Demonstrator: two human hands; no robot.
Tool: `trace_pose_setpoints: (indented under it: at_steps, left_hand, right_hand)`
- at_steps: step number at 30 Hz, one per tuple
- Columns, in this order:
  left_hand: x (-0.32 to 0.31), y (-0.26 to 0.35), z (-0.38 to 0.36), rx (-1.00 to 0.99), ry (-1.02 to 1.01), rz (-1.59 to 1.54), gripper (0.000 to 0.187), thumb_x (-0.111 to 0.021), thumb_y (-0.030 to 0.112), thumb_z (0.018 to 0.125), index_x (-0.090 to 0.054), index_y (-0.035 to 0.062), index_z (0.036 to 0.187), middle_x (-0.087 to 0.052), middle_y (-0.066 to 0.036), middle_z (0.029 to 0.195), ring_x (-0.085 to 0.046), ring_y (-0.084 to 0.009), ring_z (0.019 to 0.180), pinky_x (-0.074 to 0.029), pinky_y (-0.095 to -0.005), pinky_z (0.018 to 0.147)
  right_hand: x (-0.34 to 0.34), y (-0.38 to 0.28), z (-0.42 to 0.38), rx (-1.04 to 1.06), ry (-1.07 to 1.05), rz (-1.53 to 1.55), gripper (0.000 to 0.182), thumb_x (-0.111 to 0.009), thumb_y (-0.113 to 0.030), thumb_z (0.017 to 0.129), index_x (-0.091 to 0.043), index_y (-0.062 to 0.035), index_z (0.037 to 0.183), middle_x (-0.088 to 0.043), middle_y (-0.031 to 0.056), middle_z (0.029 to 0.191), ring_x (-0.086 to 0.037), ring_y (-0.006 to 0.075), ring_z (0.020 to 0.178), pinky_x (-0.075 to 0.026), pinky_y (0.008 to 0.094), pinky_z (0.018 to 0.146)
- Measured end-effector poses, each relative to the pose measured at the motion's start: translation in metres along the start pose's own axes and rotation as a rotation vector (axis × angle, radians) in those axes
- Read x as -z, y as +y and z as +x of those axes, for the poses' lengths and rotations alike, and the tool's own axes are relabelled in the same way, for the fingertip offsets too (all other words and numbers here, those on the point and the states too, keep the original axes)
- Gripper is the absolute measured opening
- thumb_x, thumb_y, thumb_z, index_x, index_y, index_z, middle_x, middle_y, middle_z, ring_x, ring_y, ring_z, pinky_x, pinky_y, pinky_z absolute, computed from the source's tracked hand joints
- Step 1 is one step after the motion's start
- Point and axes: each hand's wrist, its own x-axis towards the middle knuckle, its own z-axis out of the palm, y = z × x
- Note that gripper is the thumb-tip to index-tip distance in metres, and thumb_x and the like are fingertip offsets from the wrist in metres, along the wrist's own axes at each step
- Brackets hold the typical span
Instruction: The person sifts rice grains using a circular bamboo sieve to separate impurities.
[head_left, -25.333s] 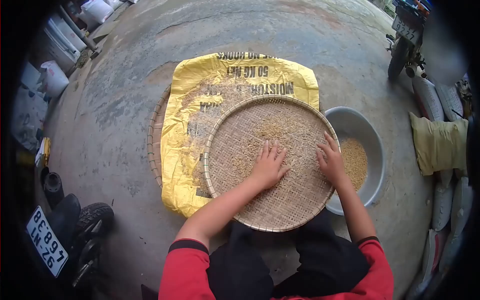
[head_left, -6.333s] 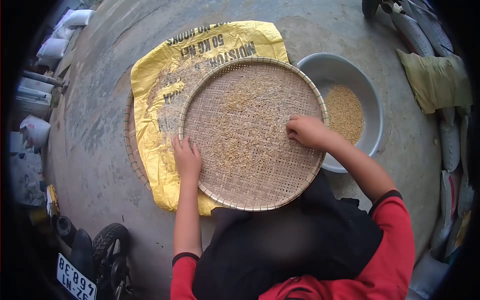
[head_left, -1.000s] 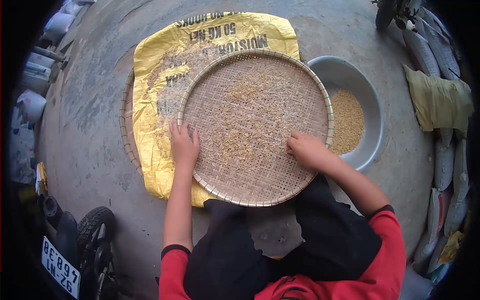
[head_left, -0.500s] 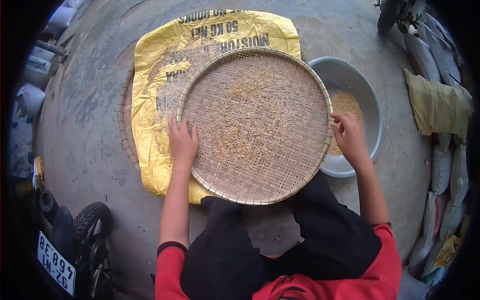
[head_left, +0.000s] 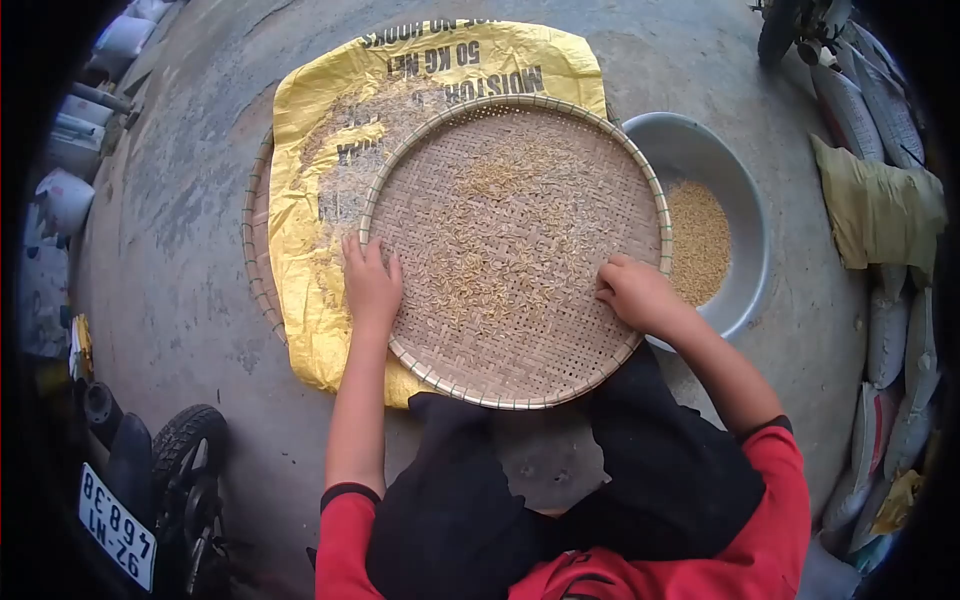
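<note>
A round woven bamboo winnowing tray [head_left: 560,350] rests over my knees, with unhusked rice grains [head_left: 490,280] scattered across its middle. My left hand [head_left: 373,285] grips the tray's left rim. Over the right part of the tray is my right hand [head_left: 640,292], its fingers curled with thumb and forefinger close together. Whatever those fingers hold, if anything, is hidden. Right of the tray stands a grey metal basin [head_left: 745,215] with a heap of grain [head_left: 700,240] in it.
A yellow printed sack [head_left: 310,340] with chaff on it lies under the tray's left side, over another woven tray [head_left: 258,235]. A motorbike wheel [head_left: 185,450] stands at lower left. Filled sacks [head_left: 885,340] line the right side of the concrete floor.
My right hand has left the tray's right rim and moved left and down over the tray, its fingers curling. My left hand stays on the left rim.
</note>
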Motion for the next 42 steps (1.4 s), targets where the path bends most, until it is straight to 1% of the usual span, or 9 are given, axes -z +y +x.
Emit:
trace_pose_setpoints:
  at_steps: [11,15,27,30,34,35,37,41,42]
  left_hand:
    - [0.0,0.001,0.0,-0.006,0.008,-0.002,0.038,-0.057,0.023,0.085,-0.052,0.0008,0.116,-0.036,-0.027,0.134,-0.03,-0.0436,0.129,-0.033,-0.0472,0.102]
    - [0.0,0.0,0.0,-0.012,0.014,-0.004,0.038,-0.057,0.022,0.085,-0.053,0.0009,0.116,-0.036,-0.027,0.133,-0.033,-0.0431,0.127,-0.034,-0.0463,0.102]
    - [0.002,0.002,0.0,0.008,0.003,-0.025,0.038,-0.057,0.023,0.086,-0.052,0.003,0.118,-0.036,-0.027,0.135,-0.041,-0.0419,0.12,-0.038,-0.043,0.098]
    - [0.003,0.003,0.0,0.004,0.005,-0.023,0.038,-0.056,0.023,0.086,-0.052,0.0022,0.117,-0.037,-0.027,0.134,-0.042,-0.0417,0.12,-0.038,-0.0437,0.098]
    - [0.003,0.003,0.0,0.013,0.004,-0.021,0.039,-0.056,0.023,0.086,-0.052,0.0016,0.118,-0.038,-0.027,0.133,-0.043,-0.0414,0.119,-0.039,-0.0442,0.097]
    - [0.003,0.003,0.0,0.013,0.003,-0.027,0.039,-0.056,0.023,0.086,-0.052,0.0016,0.118,-0.038,-0.027,0.133,-0.043,-0.0414,0.119,-0.039,-0.0442,0.097]
    - [0.004,0.003,0.0,0.007,0.007,-0.018,0.039,-0.056,0.023,0.086,-0.052,0.002,0.118,-0.038,-0.027,0.133,-0.043,-0.0412,0.119,-0.039,-0.044,0.097]
    - [0.006,0.006,0.0,0.032,-0.013,-0.012,0.039,-0.057,0.023,0.086,-0.052,0.0023,0.118,-0.038,-0.027,0.133,-0.043,-0.041,0.119,-0.039,-0.0439,0.097]
    - [0.005,0.005,0.0,0.028,-0.006,-0.01,0.039,-0.057,0.023,0.085,-0.052,0.0023,0.118,-0.038,-0.027,0.133,-0.043,-0.041,0.119,-0.039,-0.0439,0.097]
  right_hand:
    - [-0.003,0.002,0.011,0.203,0.041,-0.07,0.014,-0.057,-0.02,0.083,-0.055,-0.0072,0.088,-0.053,0.0102,0.092,-0.058,0.0306,0.083,-0.047,0.0415,0.072]
    - [-0.001,-0.001,0.011,0.15,-0.001,-0.071,0.015,-0.057,-0.021,0.084,-0.055,-0.0074,0.088,-0.053,0.01,0.092,-0.058,0.0303,0.085,-0.048,0.0411,0.072]
    - [-0.003,0.005,0.016,0.239,-0.033,-0.201,0.016,-0.051,-0.02,0.086,-0.053,-0.0043,0.089,-0.054,0.0114,0.091,-0.058,0.0292,0.087,-0.048,0.0397,0.073]
    - [0.016,0.001,0.0,0.207,0.015,-0.159,0.013,-0.054,-0.017,0.085,-0.053,-0.0043,0.088,-0.054,0.0113,0.09,-0.058,0.0289,0.084,-0.048,0.0395,0.07]
    - [0.051,0.029,-0.039,-0.152,0.472,0.138,0.014,-0.063,-0.011,0.08,-0.053,-0.002,0.082,-0.056,0.0124,0.082,-0.057,0.0293,0.072,-0.045,0.0388,0.064]
    - [0.051,0.045,-0.046,-0.155,0.472,0.132,0.014,-0.063,-0.011,0.08,-0.053,-0.002,0.082,-0.056,0.0124,0.082,-0.057,0.0293,0.072,-0.045,0.0388,0.064]
    - [0.044,0.071,-0.055,-0.368,0.567,-0.02,0.013,-0.064,-0.01,0.08,-0.054,-0.0012,0.082,-0.056,0.0128,0.079,-0.057,0.0286,0.07,-0.044,0.0376,0.062]
    - [0.036,0.068,-0.054,-0.324,0.559,0.101,0.013,-0.064,-0.01,0.08,-0.056,-0.0016,0.085,-0.056,0.0118,0.081,-0.057,0.0277,0.07,-0.045,0.0368,0.063]
    - [0.036,0.058,-0.049,-0.21,0.542,0.143,0.013,-0.064,-0.01,0.08,-0.058,-0.0022,0.087,-0.057,0.0111,0.083,-0.057,0.0274,0.071,-0.046,0.0364,0.064]
